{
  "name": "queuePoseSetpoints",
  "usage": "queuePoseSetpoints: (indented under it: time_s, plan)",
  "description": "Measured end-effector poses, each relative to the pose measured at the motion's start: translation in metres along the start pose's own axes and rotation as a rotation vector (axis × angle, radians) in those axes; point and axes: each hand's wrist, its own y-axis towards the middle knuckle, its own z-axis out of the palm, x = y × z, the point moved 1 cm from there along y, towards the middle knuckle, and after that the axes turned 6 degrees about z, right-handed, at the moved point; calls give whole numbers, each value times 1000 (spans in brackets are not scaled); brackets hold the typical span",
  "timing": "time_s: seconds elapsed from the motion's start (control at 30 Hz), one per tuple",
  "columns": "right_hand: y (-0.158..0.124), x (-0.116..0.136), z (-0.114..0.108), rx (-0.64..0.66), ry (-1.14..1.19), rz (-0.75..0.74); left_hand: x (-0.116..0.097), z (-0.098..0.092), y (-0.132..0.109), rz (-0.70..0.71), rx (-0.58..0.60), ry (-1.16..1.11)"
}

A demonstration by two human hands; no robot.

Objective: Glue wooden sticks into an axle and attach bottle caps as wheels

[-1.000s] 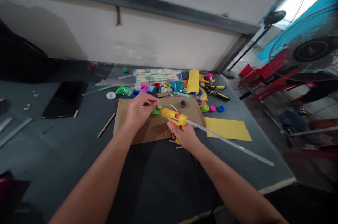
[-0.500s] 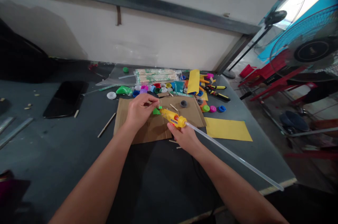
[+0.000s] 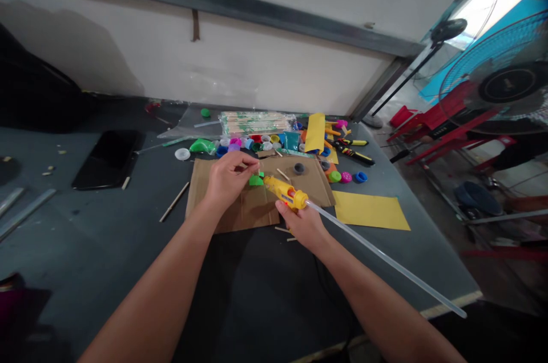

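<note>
My right hand (image 3: 305,227) is wrapped round a yellow glue gun (image 3: 285,192), whose nozzle points left. A long clear glue stick (image 3: 385,255) sticks out of its back end. Fingertips pinched together, my left hand (image 3: 231,177) holds a small thin stick, mostly hidden, over a piece of bright green material (image 3: 256,180). That green piece lies on a flat sheet of brown cardboard (image 3: 240,212). The glue gun's tip is just right of the green piece, with a small gap between them.
Behind the cardboard are several coloured bottle caps (image 3: 256,139) and a plastic-wrapped bundle of wooden sticks (image 3: 257,122). Yellow paper (image 3: 371,210) lies right, below cutting pliers (image 3: 353,152). At left are a black phone (image 3: 107,158) and a loose stick (image 3: 174,202). A fan (image 3: 509,80) stands beyond the table.
The glue gun in my right hand has drawn back slightly to the right, away from the green piece. My left hand stays almost in place, still pinching.
</note>
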Motion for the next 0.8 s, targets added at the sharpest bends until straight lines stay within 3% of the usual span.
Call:
queuePoseSetpoints:
  time_s: [0.17, 0.33, 0.8]
  plan:
    - [3, -2, 1, 48, 56, 117, -1, 0, 0, -15, -4, -15]
    - [8, 0, 3, 101, 287, 255, -1, 0, 0, -19, 0, -10]
    - [10, 9, -1, 145, 603, 286, -1, 0, 0, -47, -6, -8]
